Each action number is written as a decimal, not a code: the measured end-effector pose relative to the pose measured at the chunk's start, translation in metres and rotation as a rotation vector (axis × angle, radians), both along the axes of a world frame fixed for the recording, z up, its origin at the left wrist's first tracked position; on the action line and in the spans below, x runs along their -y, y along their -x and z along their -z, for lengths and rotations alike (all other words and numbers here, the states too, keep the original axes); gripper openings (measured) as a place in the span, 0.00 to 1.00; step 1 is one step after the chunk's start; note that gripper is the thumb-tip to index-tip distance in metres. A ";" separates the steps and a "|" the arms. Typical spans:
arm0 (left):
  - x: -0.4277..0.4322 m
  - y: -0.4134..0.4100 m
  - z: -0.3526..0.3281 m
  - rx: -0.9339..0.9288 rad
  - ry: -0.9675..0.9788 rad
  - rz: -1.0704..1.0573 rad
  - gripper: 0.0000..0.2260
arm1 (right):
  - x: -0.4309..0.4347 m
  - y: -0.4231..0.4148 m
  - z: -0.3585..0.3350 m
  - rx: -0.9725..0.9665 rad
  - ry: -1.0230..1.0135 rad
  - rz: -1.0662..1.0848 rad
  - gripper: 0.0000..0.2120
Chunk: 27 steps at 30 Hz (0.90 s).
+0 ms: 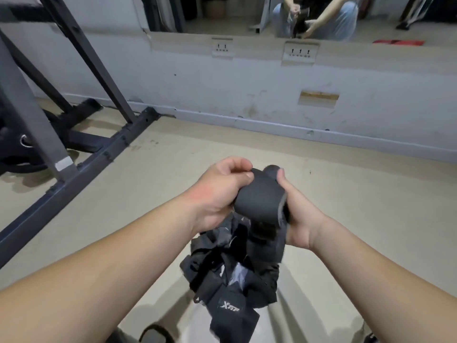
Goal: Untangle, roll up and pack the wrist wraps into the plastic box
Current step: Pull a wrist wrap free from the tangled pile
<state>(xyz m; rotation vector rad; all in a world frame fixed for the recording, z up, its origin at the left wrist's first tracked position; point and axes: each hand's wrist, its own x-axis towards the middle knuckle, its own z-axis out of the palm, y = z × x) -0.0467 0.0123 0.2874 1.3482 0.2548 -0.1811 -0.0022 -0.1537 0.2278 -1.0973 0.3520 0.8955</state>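
A black wrist wrap [259,196], partly rolled into a thick coil, is held up over the floor between both hands. My left hand [220,191] pinches its top left edge with thumb and fingers. My right hand [299,219] cups the roll from the right, thumb on its top. A loose tail of the wrap hangs down from the roll. Beneath it a tangled heap of black wraps and straps [230,276] lies on the floor, one piece showing a white logo label [229,305]. The plastic box is not in view.
A dark steel rack frame [81,167] slants across the floor on the left, with black weight plates [14,154] behind it. A grey wall [247,78] with a mirror [272,16] above runs across the back. Beige floor [371,194] spreads to the right.
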 end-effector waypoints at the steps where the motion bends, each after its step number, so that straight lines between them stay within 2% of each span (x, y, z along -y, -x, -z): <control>1: 0.007 0.010 -0.001 0.006 0.021 0.123 0.13 | 0.001 0.001 -0.003 -0.010 -0.033 0.022 0.37; 4: 0.016 0.041 0.010 -0.112 0.031 0.625 0.12 | 0.007 -0.001 -0.008 0.035 -0.034 0.032 0.18; 5: 0.016 0.047 0.018 -0.163 -0.022 0.744 0.12 | 0.010 -0.002 -0.008 0.055 -0.045 0.055 0.13; 6: 0.014 0.048 0.027 -0.196 -0.086 0.775 0.12 | 0.013 -0.002 -0.008 0.073 -0.073 0.068 0.12; 9: 0.011 0.041 0.043 -0.249 -0.223 0.538 0.10 | 0.012 0.002 -0.005 0.078 -0.153 0.064 0.19; 11: 0.013 0.034 0.047 -0.259 -0.289 0.452 0.07 | 0.006 0.006 -0.002 0.114 -0.099 -0.011 0.23; 14: 0.006 0.028 0.055 -0.287 -0.491 0.532 0.11 | 0.005 0.003 0.001 0.255 0.002 -0.067 0.19; 16: -0.013 0.019 0.062 -0.351 -0.623 0.441 0.12 | 0.011 0.002 0.000 0.279 -0.040 -0.075 0.16; 17: -0.024 0.015 0.064 -0.394 -0.589 0.340 0.10 | 0.015 0.001 0.001 0.279 -0.082 -0.074 0.17; 19: -0.037 0.007 0.062 -0.459 -0.254 0.160 0.09 | 0.020 0.001 0.003 0.258 -0.156 -0.092 0.19; 21: -0.040 -0.004 0.058 -0.441 0.169 0.033 0.23 | 0.021 0.002 0.008 0.245 -0.165 -0.126 0.17; 22: -0.040 -0.009 0.056 -0.403 0.295 -0.002 0.29 | 0.020 0.003 0.011 0.245 -0.144 -0.132 0.16; 23: -0.039 -0.011 0.052 -0.366 0.340 -0.004 0.31 | 0.018 0.004 0.014 0.246 -0.118 -0.130 0.16; 24: -0.035 -0.011 0.046 -0.329 0.329 0.005 0.30 | 0.017 0.005 0.017 0.250 -0.099 -0.122 0.16; 27: -0.025 -0.007 0.031 -0.240 0.237 0.018 0.12 | 0.015 0.006 0.023 0.241 -0.071 -0.088 0.19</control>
